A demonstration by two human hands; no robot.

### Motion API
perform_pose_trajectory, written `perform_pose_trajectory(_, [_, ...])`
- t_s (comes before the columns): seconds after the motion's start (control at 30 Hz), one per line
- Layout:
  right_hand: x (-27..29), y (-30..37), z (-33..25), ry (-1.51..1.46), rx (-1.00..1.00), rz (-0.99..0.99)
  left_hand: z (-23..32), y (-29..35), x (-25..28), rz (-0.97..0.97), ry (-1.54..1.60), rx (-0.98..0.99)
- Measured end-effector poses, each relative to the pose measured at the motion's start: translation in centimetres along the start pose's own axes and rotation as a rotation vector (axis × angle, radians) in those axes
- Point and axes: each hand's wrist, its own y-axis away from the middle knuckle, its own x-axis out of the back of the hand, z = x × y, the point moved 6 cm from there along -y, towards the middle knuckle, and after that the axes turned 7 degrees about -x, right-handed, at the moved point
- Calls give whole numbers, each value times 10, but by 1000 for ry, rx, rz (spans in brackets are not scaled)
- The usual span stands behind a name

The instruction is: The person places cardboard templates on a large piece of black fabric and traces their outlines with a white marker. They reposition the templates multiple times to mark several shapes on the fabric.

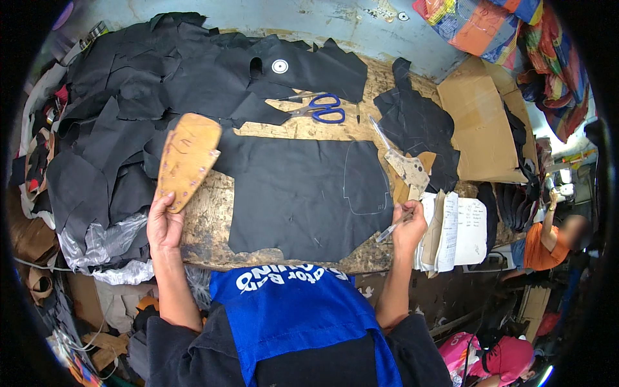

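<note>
- Black sheet (284, 200): flat on the wooden table (207, 201), directly in front of the person, between both hands.
- Done: one pale outline (366, 179) drawn near the sheet's right edge; looks like a closed shape, small mark inside near bottom.
- Left: nothing cut along that line; middle and left of sheet show no other outline. Judged early, one shape marked.
- Left hand (166, 222): closed on lower end of tan template (189, 158), thumb on its face; template raised, left of the sheet.
- Right hand (411, 227): fingers closed round a slim pen-like tool (390, 231), exact type unclear. Beside the sheet's right edge.
- Pale pattern piece (407, 169) just beyond right hand; whether fingers touch it, can't tell.
- Blue-handled scissors (329, 108) lie beyond the sheet, no hand on them.
- Black material pile (116, 129) at far left; open notebook (471, 232) at right.
</note>
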Motion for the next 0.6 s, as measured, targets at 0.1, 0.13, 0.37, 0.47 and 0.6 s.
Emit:
perform_pose_trajectory(0.1, [-13,9,-2,-179,-64,-89,-14,0,-17,-69,-196,94])
perform_pose_trajectory(0.13, [-17,12,-3,-178,-73,-116,-15,-3,-23,-91,-218,73])
perform_pose_trajectory(0.37, [-38,26,-12,-175,42,-169,4,-30,-41,-160,-230,-59])
perform_pose_trajectory(0.47, [-40,28,-8,-119,79,-44,30,-45,-27,-92,-270,-115])
perform_pose_trajectory(0.6, [-45,25,-4,-81,111,26,50,-55,-14,-55,-233,-125])
